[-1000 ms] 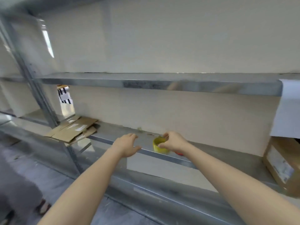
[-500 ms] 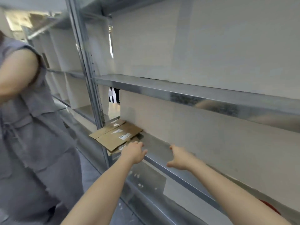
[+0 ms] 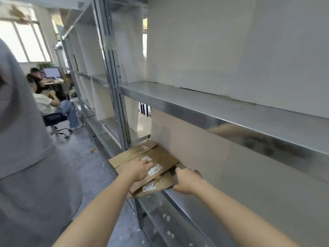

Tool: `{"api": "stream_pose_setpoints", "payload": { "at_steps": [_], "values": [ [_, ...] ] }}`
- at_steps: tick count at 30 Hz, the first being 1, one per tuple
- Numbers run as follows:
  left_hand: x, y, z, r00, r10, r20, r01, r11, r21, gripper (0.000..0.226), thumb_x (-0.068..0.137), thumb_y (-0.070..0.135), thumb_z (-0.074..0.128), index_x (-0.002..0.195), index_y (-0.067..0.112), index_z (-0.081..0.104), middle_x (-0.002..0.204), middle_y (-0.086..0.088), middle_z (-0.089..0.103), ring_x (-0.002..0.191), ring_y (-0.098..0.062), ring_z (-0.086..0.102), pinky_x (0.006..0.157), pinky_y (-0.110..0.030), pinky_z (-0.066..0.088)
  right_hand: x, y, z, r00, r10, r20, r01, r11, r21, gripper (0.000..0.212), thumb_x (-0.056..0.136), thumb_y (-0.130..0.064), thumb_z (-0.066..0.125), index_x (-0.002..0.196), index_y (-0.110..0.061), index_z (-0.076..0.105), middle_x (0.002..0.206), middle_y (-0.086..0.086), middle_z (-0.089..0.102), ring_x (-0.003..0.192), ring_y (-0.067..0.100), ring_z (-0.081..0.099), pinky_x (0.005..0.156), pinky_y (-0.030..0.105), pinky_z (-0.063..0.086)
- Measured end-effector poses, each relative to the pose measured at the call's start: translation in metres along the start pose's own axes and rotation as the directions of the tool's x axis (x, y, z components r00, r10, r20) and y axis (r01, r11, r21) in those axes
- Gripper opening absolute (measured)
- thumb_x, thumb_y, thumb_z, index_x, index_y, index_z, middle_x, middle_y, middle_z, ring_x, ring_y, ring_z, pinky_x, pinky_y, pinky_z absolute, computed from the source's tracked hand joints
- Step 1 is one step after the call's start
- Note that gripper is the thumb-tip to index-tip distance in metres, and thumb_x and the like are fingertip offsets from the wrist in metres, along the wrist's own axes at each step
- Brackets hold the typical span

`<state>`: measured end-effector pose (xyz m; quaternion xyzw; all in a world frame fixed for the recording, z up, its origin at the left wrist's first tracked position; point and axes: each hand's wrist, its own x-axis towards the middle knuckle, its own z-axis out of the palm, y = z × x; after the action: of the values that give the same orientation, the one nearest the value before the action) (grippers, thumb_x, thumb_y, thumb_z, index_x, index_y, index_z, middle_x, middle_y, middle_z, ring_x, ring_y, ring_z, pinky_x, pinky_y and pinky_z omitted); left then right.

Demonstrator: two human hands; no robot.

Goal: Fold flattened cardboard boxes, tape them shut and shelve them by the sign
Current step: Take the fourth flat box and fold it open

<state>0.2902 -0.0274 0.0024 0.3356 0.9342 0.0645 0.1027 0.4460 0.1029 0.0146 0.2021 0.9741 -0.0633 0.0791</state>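
Observation:
A stack of flattened cardboard boxes (image 3: 156, 157) with white labels lies on the metal shelf (image 3: 179, 196), close to the upright post. My left hand (image 3: 138, 171) rests on the top box, its fingers lying over a label. My right hand (image 3: 186, 180) is at the stack's right end, fingers curled round the edge of a lower box. A bit of brown cardboard shows just behind that hand. No tape roll and no sign are in view.
A person in grey (image 3: 26, 139) stands very close on my left. The shelf's upright post (image 3: 117, 104) rises just left of the stack, and an upper shelf (image 3: 231, 120) runs overhead. Seated people and a wheeled chair (image 3: 55, 120) are far down the aisle.
My view has swung left along the shelf. My right hand let go of the yellow tape roll, and both hands travelled left onto the cardboard stack.

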Motion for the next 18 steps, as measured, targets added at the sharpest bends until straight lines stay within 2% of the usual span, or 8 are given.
{"api": "stream_pose_setpoints", "payload": {
  "at_steps": [4,8,11,18],
  "values": [
    [0.039,-0.028,-0.006,0.999,-0.049,-0.006,0.049,0.998,0.032,0.053,0.101,0.053,0.022,0.143,0.025,0.039,0.151,-0.001,0.036,0.135,-0.024,0.038,0.108,-0.036,0.033,0.054,-0.006,0.005,0.997,-0.072,-0.002,0.072,0.996,-0.050,0.038,0.090,-0.030,0.054,0.121,-0.009,0.045,0.124,0.013,0.059,0.115,0.031,0.055,0.086,0.034,0.039],
    [0.074,-0.052,-0.010,0.998,-0.070,-0.003,0.070,0.994,0.078,0.051,0.101,0.051,0.022,0.143,0.027,0.040,0.151,0.002,0.035,0.136,-0.021,0.037,0.104,-0.034,0.033,0.098,-0.014,0.013,0.996,-0.087,0.027,0.087,0.996,-0.003,0.047,0.090,-0.036,0.056,0.125,-0.007,0.045,0.131,0.013,0.054,0.122,0.031,0.050,0.095,0.035,0.040],
    [0.110,-0.068,-0.015,0.995,-0.103,-0.004,0.103,0.994,0.031,0.051,0.102,0.050,0.018,0.139,0.025,0.043,0.145,-0.003,0.041,0.134,-0.025,0.037,0.105,-0.040,0.032,0.137,-0.018,0.025,0.998,-0.069,-0.001,0.069,0.996,0.052,0.053,0.089,-0.039,0.056,0.131,-0.010,0.043,0.138,0.010,0.044,0.129,0.027,0.039,0.103,0.038,0.035],
    [0.198,-0.092,0.003,0.993,-0.073,0.091,0.068,0.996,0.057,0.061,0.096,0.061,0.021,0.142,0.025,0.040,0.147,-0.003,0.038,0.135,-0.027,0.037,0.108,-0.044,0.033,0.193,-0.022,0.050,0.987,-0.091,0.130,0.098,0.994,-0.053,0.068,0.080,-0.046,0.067,0.133,-0.012,0.042,0.137,0.011,0.041,0.129,0.029,0.035,0.104,0.041,0.029]
  ]
}}
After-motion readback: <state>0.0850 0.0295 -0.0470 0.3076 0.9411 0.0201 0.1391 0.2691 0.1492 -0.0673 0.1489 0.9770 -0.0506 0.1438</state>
